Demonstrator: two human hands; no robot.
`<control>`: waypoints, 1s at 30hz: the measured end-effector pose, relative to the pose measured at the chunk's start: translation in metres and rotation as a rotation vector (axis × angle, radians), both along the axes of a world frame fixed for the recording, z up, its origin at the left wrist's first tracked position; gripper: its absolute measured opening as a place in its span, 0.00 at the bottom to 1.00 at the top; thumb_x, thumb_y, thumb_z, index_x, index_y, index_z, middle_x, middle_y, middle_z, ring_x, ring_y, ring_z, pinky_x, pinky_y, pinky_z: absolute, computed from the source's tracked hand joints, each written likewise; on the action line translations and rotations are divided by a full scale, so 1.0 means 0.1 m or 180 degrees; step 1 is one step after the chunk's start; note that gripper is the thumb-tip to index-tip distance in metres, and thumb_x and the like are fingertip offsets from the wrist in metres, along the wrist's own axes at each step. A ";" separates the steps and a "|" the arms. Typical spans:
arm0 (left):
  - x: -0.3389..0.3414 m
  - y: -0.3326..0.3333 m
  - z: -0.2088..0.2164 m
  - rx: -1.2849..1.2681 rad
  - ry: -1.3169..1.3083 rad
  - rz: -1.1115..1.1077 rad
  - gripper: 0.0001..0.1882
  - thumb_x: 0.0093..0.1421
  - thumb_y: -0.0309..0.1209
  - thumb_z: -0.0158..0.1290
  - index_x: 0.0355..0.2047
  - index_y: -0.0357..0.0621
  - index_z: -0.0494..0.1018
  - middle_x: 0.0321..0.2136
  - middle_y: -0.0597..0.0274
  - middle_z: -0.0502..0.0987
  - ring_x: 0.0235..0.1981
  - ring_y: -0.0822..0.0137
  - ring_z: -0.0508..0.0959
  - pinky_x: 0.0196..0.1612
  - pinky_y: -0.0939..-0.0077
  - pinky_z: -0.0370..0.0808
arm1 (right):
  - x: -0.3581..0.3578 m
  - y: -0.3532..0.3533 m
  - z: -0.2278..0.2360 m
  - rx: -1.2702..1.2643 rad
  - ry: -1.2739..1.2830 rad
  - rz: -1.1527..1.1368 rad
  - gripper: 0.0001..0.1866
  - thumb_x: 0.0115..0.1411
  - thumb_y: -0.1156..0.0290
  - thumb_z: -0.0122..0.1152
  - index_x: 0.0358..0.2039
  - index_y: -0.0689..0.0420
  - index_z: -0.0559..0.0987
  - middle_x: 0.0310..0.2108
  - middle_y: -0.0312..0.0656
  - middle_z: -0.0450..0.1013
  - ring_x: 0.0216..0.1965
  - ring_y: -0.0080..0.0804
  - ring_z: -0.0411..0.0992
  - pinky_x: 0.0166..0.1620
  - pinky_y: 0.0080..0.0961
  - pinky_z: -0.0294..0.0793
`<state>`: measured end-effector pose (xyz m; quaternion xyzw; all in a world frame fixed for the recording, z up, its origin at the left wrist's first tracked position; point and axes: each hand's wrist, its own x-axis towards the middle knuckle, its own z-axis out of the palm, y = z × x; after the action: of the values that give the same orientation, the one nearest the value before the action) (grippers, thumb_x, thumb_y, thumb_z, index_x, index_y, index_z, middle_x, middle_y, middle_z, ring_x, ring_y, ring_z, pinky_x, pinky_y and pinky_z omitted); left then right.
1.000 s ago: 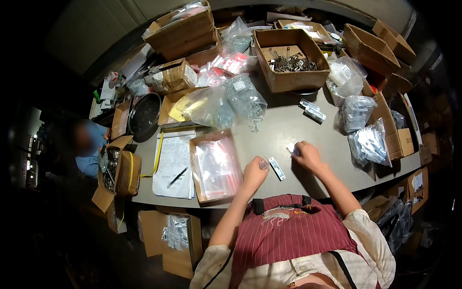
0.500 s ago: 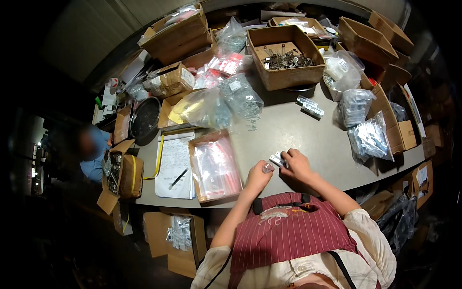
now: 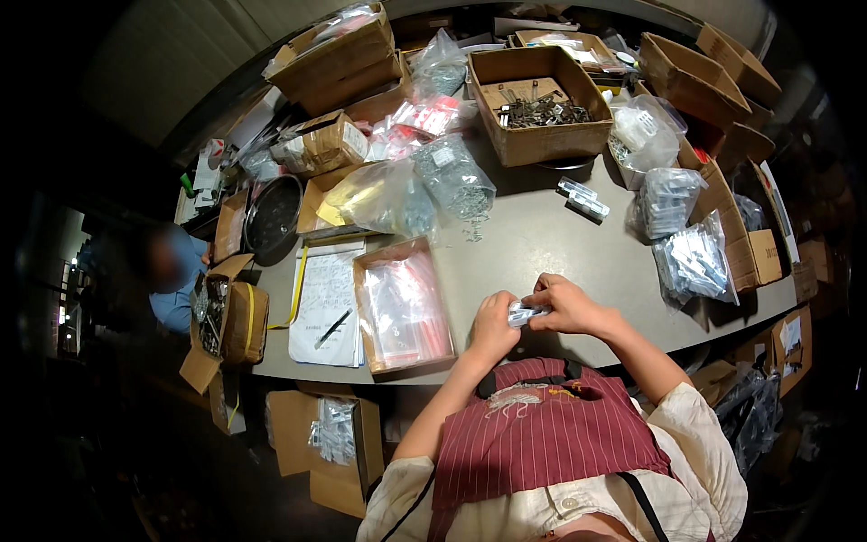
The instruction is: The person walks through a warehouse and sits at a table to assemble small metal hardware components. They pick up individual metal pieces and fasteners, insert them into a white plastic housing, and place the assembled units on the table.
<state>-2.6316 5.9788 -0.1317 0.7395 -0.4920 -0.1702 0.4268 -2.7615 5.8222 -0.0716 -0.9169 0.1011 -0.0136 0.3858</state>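
Both hands have drawn together near the front edge of the worktop (image 3: 542,244) since a second ago, when they lay apart with a small packet flat between them. Now the left hand (image 3: 493,327) and the right hand (image 3: 567,305) pinch that small clear packet (image 3: 522,314) between their fingertips, lifted just above the grey surface, close to the person's striped apron (image 3: 542,443). Most of the packet is hidden by the fingers, so what it contains cannot be made out. Fingers of both hands are curled in and pressed on the packet, not spread.

Just left of the hands lies a shallow tray of clear bags (image 3: 402,307) with red edges. Further left is a sheet of paper (image 3: 327,303) with a pen (image 3: 332,327) lying on it. Beyond the hands, well apart, two more small packets (image 3: 583,199) rest on the worktop. At the far side stands an open cardboard box (image 3: 540,135) holding dark metal parts, too small to identify. Bulging clear bags of small parts (image 3: 453,179) sit left of the box, and more bags of packets (image 3: 694,260) crowd the right edge. At the left rim another person in a blue top (image 3: 176,303) is partly cut off.
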 end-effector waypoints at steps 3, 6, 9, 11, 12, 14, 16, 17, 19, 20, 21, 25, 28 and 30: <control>0.00 -0.03 0.00 -0.0120 -0.0267 -0.0127 0.13 0.51 0.22 0.58 0.37 0.37 0.71 0.32 0.46 0.77 0.40 0.42 0.77 0.45 0.54 0.73 | 0.13 0.01 0.22 0.0222 -0.0069 0.0084 0.16 0.49 0.61 0.66 0.37 0.55 0.86 0.36 0.53 0.75 0.40 0.48 0.73 0.45 0.39 0.74; 0.02 -0.03 0.08 0.0077 0.0950 -0.0321 0.11 0.57 0.25 0.58 0.39 0.36 0.72 0.33 0.51 0.79 0.38 0.52 0.79 0.45 0.61 0.75 | 0.20 -0.04 0.36 0.0511 -0.0373 -0.0110 0.17 0.56 0.62 0.67 0.44 0.56 0.84 0.38 0.48 0.77 0.39 0.40 0.76 0.43 0.33 0.77; 0.09 0.02 0.34 0.0136 0.2760 -0.0837 0.09 0.64 0.30 0.56 0.41 0.37 0.73 0.34 0.57 0.80 0.38 0.62 0.81 0.46 0.67 0.76 | 0.24 -0.10 0.52 0.0858 -0.0607 -0.0400 0.16 0.64 0.65 0.66 0.50 0.59 0.82 0.40 0.42 0.78 0.39 0.28 0.76 0.44 0.27 0.78; 0.11 0.02 0.53 0.0117 0.3538 -0.1166 0.10 0.70 0.35 0.53 0.41 0.40 0.73 0.36 0.60 0.80 0.39 0.66 0.81 0.47 0.69 0.76 | 0.24 -0.11 0.60 0.1121 -0.0805 -0.0381 0.16 0.64 0.67 0.66 0.51 0.60 0.82 0.41 0.43 0.79 0.40 0.27 0.77 0.45 0.27 0.78; 0.09 0.02 0.67 0.0210 0.3704 -0.1117 0.11 0.69 0.35 0.53 0.42 0.40 0.72 0.35 0.59 0.79 0.39 0.65 0.80 0.47 0.68 0.76 | 0.24 -0.10 0.64 0.1254 -0.0905 -0.0377 0.16 0.64 0.68 0.66 0.51 0.60 0.82 0.42 0.43 0.80 0.41 0.27 0.77 0.46 0.27 0.78; 0.08 0.03 0.95 0.0417 0.4022 -0.1014 0.13 0.67 0.36 0.53 0.43 0.38 0.70 0.35 0.57 0.78 0.39 0.61 0.79 0.46 0.65 0.76 | 0.25 -0.08 0.69 0.1358 -0.1041 -0.0466 0.15 0.64 0.70 0.66 0.50 0.61 0.82 0.44 0.44 0.82 0.42 0.27 0.78 0.47 0.28 0.78; 0.12 0.04 1.10 0.0503 0.4079 -0.1219 0.12 0.67 0.34 0.52 0.43 0.39 0.70 0.36 0.55 0.78 0.40 0.61 0.79 0.47 0.64 0.77 | 0.25 -0.06 0.78 0.1322 -0.1118 -0.0407 0.15 0.64 0.69 0.66 0.49 0.61 0.83 0.44 0.44 0.82 0.41 0.29 0.79 0.47 0.29 0.78; 0.13 0.03 1.13 0.0549 0.4106 -0.1323 0.11 0.67 0.33 0.52 0.43 0.39 0.69 0.36 0.54 0.78 0.41 0.60 0.79 0.47 0.63 0.78 | 0.24 -0.06 0.81 0.1229 -0.1186 -0.0331 0.14 0.64 0.69 0.66 0.48 0.61 0.83 0.43 0.44 0.82 0.41 0.30 0.79 0.47 0.29 0.78; 0.13 0.03 1.14 0.0351 0.4343 -0.1307 0.09 0.68 0.31 0.51 0.44 0.38 0.69 0.37 0.52 0.79 0.41 0.60 0.80 0.47 0.62 0.78 | 0.22 -0.04 0.87 0.1052 -0.1315 -0.0175 0.14 0.63 0.68 0.66 0.47 0.60 0.84 0.43 0.44 0.82 0.42 0.32 0.79 0.47 0.30 0.78; 0.13 0.03 1.13 0.0251 0.4462 -0.1299 0.09 0.68 0.30 0.51 0.44 0.38 0.69 0.37 0.52 0.79 0.41 0.59 0.80 0.47 0.62 0.78 | 0.21 -0.02 0.90 0.1053 -0.1249 -0.0162 0.14 0.63 0.67 0.65 0.47 0.60 0.84 0.43 0.44 0.82 0.44 0.34 0.79 0.49 0.31 0.77; 0.15 0.02 1.10 0.0161 0.4623 -0.1374 0.09 0.68 0.29 0.52 0.45 0.38 0.70 0.38 0.51 0.80 0.42 0.59 0.81 0.48 0.62 0.79 | 0.19 0.00 0.92 0.1062 -0.1184 -0.0146 0.14 0.64 0.67 0.65 0.47 0.59 0.84 0.43 0.44 0.82 0.46 0.36 0.79 0.51 0.32 0.76; 0.19 0.02 1.14 -0.0097 0.4836 -0.1446 0.11 0.68 0.29 0.55 0.48 0.38 0.71 0.39 0.50 0.81 0.42 0.58 0.83 0.50 0.61 0.80 | 0.18 0.00 0.90 0.0933 -0.1375 0.0172 0.15 0.65 0.65 0.61 0.48 0.58 0.84 0.46 0.45 0.81 0.52 0.42 0.76 0.58 0.38 0.72; 0.19 0.03 1.28 -0.0164 0.4716 -0.1367 0.16 0.65 0.26 0.55 0.52 0.34 0.70 0.40 0.50 0.81 0.43 0.57 0.83 0.51 0.61 0.80 | 0.16 -0.01 0.92 0.1036 -0.1375 0.0312 0.17 0.65 0.63 0.62 0.50 0.57 0.83 0.51 0.47 0.79 0.58 0.44 0.72 0.60 0.40 0.70; 0.21 0.03 1.29 -0.0188 0.4568 -0.1395 0.19 0.62 0.25 0.56 0.52 0.32 0.70 0.39 0.50 0.81 0.43 0.58 0.83 0.51 0.63 0.79 | 0.16 -0.03 0.96 0.0971 -0.1368 0.0464 0.18 0.66 0.63 0.62 0.51 0.59 0.83 0.53 0.49 0.78 0.63 0.45 0.69 0.62 0.41 0.68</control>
<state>-2.6109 5.9819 -0.0022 0.3203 -0.2333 -0.6784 0.6187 -2.7455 5.8193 0.0242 -0.8292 -0.0485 -0.1646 0.5320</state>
